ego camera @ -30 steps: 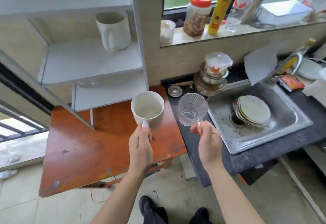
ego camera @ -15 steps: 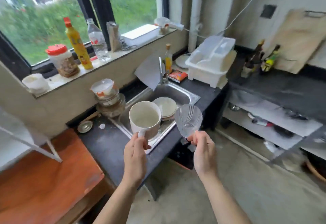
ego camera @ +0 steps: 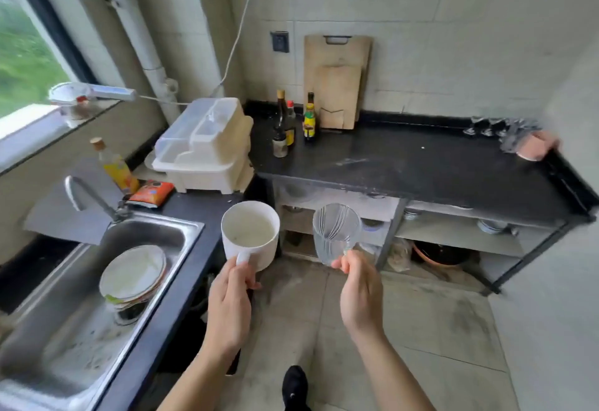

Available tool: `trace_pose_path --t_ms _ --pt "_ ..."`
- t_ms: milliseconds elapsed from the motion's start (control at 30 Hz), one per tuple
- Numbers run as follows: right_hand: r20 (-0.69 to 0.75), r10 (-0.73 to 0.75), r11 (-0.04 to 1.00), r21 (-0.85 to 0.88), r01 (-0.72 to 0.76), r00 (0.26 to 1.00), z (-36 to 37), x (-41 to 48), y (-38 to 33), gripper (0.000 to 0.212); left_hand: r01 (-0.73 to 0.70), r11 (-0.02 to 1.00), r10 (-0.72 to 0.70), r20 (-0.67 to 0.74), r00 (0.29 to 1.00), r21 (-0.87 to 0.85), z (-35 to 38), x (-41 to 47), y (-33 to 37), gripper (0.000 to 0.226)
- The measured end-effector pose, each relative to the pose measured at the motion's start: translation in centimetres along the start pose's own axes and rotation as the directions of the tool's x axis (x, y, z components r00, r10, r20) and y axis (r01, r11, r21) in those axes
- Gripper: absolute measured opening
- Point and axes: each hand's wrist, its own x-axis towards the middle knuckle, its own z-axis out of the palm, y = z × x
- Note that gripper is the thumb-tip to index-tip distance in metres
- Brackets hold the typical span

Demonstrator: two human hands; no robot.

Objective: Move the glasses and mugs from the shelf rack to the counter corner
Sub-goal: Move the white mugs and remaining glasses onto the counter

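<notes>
My left hand [ego camera: 230,305] grips the handle of a white mug [ego camera: 250,236], held upright over the floor near the sink counter's edge. My right hand [ego camera: 359,289] holds a clear ribbed glass mug [ego camera: 335,232] by its handle, beside the white one. Ahead lies the black counter [ego camera: 421,171]. In its far right corner stand several clear glasses [ego camera: 499,127] and a pink mug [ego camera: 534,146]. The shelf rack is out of view.
A steel sink [ego camera: 81,307] with stacked plates [ego camera: 133,273] is at left, with a tap [ego camera: 87,193]. A white dish rack [ego camera: 207,145], sauce bottles [ego camera: 291,125] and cutting boards [ego camera: 337,80] stand at the counter's back. Open shelves with bowls run under the counter.
My view has swung right from the shelf rack, past the sink, to the black counter. Both hands still carry the white mug and the glass mug in front of me.
</notes>
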Motion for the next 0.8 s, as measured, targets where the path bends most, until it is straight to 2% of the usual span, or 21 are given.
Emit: trace_pose_path --t_ms 133,267,367,500,633,800 --pt "-0.143 0.015 1.0 -0.006 -0.017 0.99 -3.8 7.2 1.6 0.034 0.008 0.998 0.002 0.141 0.99 -0.069 9.0 6.6 -0.2 0.037" --pt "-0.304 0.024 0.997 -0.059 -0.044 0.952 -8.4 15.3 1.4 0.036 0.014 0.993 0.024 0.323 0.946 -0.115 19.4 13.8 1.0 0.038" --pt "-0.417 0.026 0.994 -0.09 -0.069 0.909 -12.5 20.4 0.5 0.035 -0.001 0.988 0.072 0.46 0.885 -0.152 26.8 17.9 2.9 0.035" --pt "-0.572 0.026 0.99 -0.099 -0.101 0.82 -17.6 24.8 -0.1 0.031 -0.01 0.986 0.115 0.642 0.758 -0.166 35.0 21.0 5.8 0.035" --pt "-0.652 0.025 0.986 -0.107 -0.126 0.758 -21.6 28.1 0.6 0.032 0.015 0.982 0.128 0.717 0.686 -0.19 41.5 22.2 6.9 0.038" --pt "-0.691 0.072 0.984 -0.068 -0.164 0.719 -26.7 35.0 4.2 0.034 -0.012 0.994 0.091 0.773 0.628 -0.107 50.5 25.0 6.3 0.04"
